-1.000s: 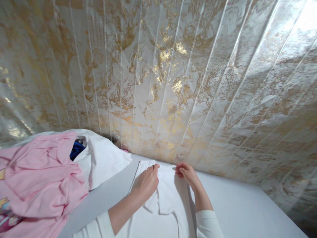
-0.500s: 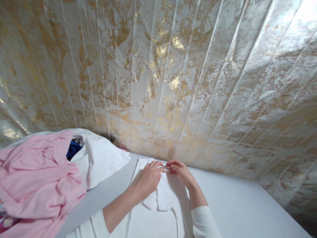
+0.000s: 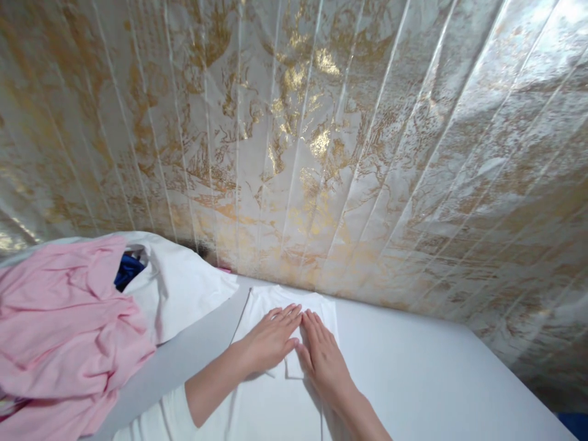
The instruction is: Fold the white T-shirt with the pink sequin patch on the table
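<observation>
Both my hands have flattened since pinching | left hand (image 3: 270,337), right hand (image 3: 323,357) spread wide, side by side, pressing white garment (image 3: 275,404) | pink clothes (image 3: 59,331) far left of them

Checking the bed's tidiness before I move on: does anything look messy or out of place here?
Yes. A pink garment lies crumpled over a white pillow at left. The white garment under the left hand and right hand lies flat.

Bright, even light falls from the upper right, where the gold-patterned wall (image 3: 321,141) glares white. Soft shadows lie under the hands. Wide-angle distortion bends the wall's seams towards the edges; focus stays fairly sharp.
</observation>
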`<state>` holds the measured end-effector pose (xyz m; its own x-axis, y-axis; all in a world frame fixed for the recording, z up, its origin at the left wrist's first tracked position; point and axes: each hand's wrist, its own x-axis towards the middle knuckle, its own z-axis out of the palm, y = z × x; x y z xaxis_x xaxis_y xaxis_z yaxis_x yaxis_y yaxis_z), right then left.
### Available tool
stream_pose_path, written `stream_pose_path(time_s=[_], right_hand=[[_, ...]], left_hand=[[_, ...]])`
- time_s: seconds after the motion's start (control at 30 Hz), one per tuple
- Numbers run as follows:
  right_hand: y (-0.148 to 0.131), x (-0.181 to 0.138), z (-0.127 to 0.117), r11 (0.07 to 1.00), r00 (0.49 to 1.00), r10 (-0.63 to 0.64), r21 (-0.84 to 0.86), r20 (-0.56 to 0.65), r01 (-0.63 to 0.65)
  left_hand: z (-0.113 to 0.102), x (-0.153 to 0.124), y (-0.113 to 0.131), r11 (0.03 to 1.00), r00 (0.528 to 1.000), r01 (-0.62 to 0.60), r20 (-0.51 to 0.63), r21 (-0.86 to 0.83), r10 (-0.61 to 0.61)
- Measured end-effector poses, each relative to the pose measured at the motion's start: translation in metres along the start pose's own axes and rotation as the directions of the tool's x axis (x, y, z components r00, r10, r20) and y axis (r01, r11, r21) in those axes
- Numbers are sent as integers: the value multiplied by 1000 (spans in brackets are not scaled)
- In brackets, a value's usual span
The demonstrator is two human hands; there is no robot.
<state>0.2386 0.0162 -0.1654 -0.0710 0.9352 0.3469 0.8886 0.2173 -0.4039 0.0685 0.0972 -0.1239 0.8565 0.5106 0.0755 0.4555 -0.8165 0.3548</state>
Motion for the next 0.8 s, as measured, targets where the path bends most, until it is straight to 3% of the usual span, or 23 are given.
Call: stream_pose_path(time_s=[0.17, 0.37, 0.6, 0.8], right_hand=[[-11, 3, -14, 986, 976, 37, -169, 216, 0], [-19, -11, -23, 990, 946, -28, -122, 322, 71], [-35, -11, -39, 996, 895, 44, -85, 444, -7], [-36, -9, -56, 1000, 860, 19, -8, 509, -17]], left_hand=[[-3, -5, -6, 998, 998, 56, -10, 24, -56], [-5, -6, -7, 998, 998, 44, -36, 35, -43], [-3, -10, -11, 993, 993, 107, -51, 48, -105], [1, -14, -19, 993, 993, 104, -64, 59, -100]])
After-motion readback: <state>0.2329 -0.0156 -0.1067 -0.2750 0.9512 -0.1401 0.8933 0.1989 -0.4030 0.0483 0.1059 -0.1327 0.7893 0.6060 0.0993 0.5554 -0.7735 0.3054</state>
